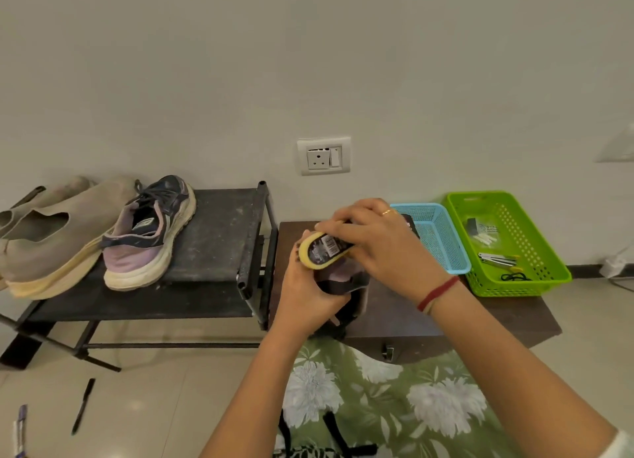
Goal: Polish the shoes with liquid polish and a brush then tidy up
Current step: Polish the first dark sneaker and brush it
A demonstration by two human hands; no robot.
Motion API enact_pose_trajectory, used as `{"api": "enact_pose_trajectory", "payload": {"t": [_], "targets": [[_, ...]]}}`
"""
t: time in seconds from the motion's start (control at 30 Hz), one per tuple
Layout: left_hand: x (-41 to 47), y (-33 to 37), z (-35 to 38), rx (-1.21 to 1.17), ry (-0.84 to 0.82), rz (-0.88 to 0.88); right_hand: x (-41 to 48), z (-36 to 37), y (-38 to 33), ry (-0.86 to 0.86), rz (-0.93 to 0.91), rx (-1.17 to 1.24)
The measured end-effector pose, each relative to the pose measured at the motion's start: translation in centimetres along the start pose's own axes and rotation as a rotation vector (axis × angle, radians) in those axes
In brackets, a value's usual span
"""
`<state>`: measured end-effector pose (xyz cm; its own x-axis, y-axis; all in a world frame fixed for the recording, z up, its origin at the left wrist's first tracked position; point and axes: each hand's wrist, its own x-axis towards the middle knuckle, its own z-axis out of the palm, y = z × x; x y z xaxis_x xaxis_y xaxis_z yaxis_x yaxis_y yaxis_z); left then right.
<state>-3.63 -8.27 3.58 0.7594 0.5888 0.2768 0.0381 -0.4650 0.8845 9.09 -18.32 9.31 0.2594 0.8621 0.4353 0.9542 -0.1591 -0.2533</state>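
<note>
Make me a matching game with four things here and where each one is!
Things:
1. purple sneaker
2. black pen
3. polish applicator
4. dark shoe

Places:
A. lying on the floor
B. held in the left hand
C. sitting on the black rack
D. gripped by the right hand

Right pairs: 1-C, 2-A, 3-D, 4-B.
</note>
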Motion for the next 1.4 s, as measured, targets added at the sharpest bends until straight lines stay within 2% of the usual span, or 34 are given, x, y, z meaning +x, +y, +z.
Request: {"api": "enact_pose_trajectory", "payload": {"t": [0.07,0.17,0.2,0.3,0.33,0.47,0.6,0.63,0.77,0.8,0.9,0.93,1.07,1.2,1.27,1.37,1.4], "targets": [[-0.2,-0.4,-0.1,-0.017,0.021,-0.022,-0.3,0.2,1.2,-0.010,0.050,0.043],[-0.4,-0.5,-0.8,-0.024,0.038,-0.005,-2.0,0.3,4.4,0.013,0.266,0.185],[-0.4,-0.4,-0.8,-0.027,0.039,0.002,-1.9,0.3,3.8,0.011,0.260,0.184],[-0.3,-0.1,-0.4,-0.051,0.047,0.015,-0.4,0.8,0.0,-0.049,0.045,0.069],[-0.4,0.0,-0.5,-0.069,0.039,0.014,-0.5,1.0,0.2,-0.050,0.042,0.078],[-0.3,-0.1,-1.3,-0.030,0.013,-0.007,-1.0,0.9,3.7,-0.004,0.247,0.193],[0.1,0.4,-0.7,-0.020,-0.005,-0.004,1.6,0.6,-0.1,-0.103,0.036,0.065],[0.0,0.3,-0.8,-0.016,0.002,-0.018,1.6,0.6,0.4,-0.108,0.049,0.089],[-0.2,0.0,-1.3,0.003,0.012,-0.004,-0.7,0.7,4.5,-0.055,0.311,0.274],[-0.1,0.2,-1.2,-0.005,0.014,0.010,-0.6,0.7,3.8,-0.040,0.305,0.275],[-0.2,0.5,-1.1,-0.050,0.027,0.030,-0.1,1.5,0.6,-0.080,0.137,0.179],[-0.2,0.3,-1.2,-0.058,0.024,0.023,-0.1,1.5,0.8,-0.081,0.145,0.196],[-0.5,0.2,-2.0,-0.045,0.025,-0.009,-1.1,1.5,4.0,-0.079,0.369,0.323],[-0.5,0.1,-1.7,-0.064,0.017,-0.018,0.9,1.6,0.4,-0.108,0.163,0.276],[-0.7,0.0,-2.2,-0.044,0.014,-0.048,0.8,1.9,1.3,-0.090,0.214,0.354],[-1.2,0.2,-3.1,-0.003,0.011,-0.063,-0.7,2.0,3.3,-0.089,0.386,0.509],[-1.3,0.2,-3.2,-0.005,0.017,-0.062,-0.6,2.1,2.9,-0.086,0.368,0.527]]}}
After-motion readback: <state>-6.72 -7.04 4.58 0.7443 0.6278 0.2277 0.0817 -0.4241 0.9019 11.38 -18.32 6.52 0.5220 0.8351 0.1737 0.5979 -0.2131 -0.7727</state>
